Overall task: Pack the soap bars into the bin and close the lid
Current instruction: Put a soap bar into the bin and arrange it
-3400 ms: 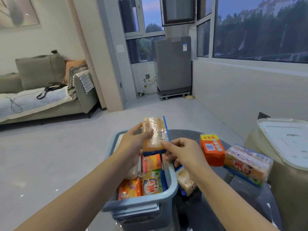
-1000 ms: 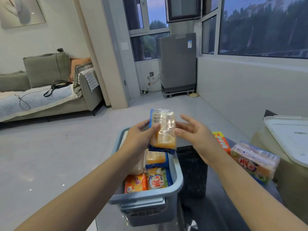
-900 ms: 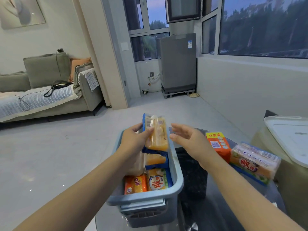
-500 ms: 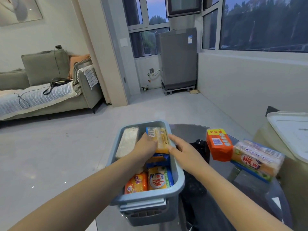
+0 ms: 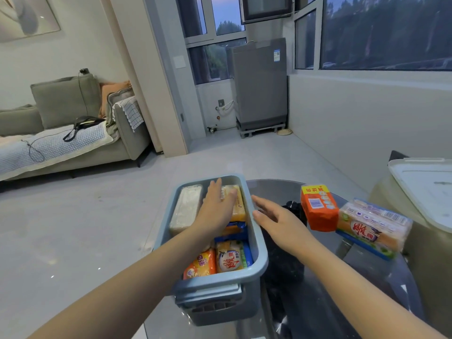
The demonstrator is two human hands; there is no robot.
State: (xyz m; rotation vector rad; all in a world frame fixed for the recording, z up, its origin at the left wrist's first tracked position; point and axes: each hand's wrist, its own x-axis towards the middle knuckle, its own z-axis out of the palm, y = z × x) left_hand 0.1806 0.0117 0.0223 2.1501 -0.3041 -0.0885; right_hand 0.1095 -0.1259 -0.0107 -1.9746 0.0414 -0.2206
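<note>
Head view: left hand [image 5: 216, 211] lies flat, open, pressing a soap bar [image 5: 236, 204] into the bin [image 5: 259, 250]; right hand [image 5: 276, 221] hovers open; the stiff, slick-wrapped orange bar [image 5: 318, 209] probably suits a grip across its sides.

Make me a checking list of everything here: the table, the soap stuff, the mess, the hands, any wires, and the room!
Surface: dark round glass table.
Job's things: blue-grey bin open, with soap bars inside; orange soap box and clear multi-pack still on the table; white lid set aside at right.
Clutter: nothing seen.
Hands: left hand flat on a yellow bar in the bin, no grip; right hand open, empty, beside the bin.
Cables: black cord on the sofa.
Surroundings: sofa, washing machine, windows.
</note>
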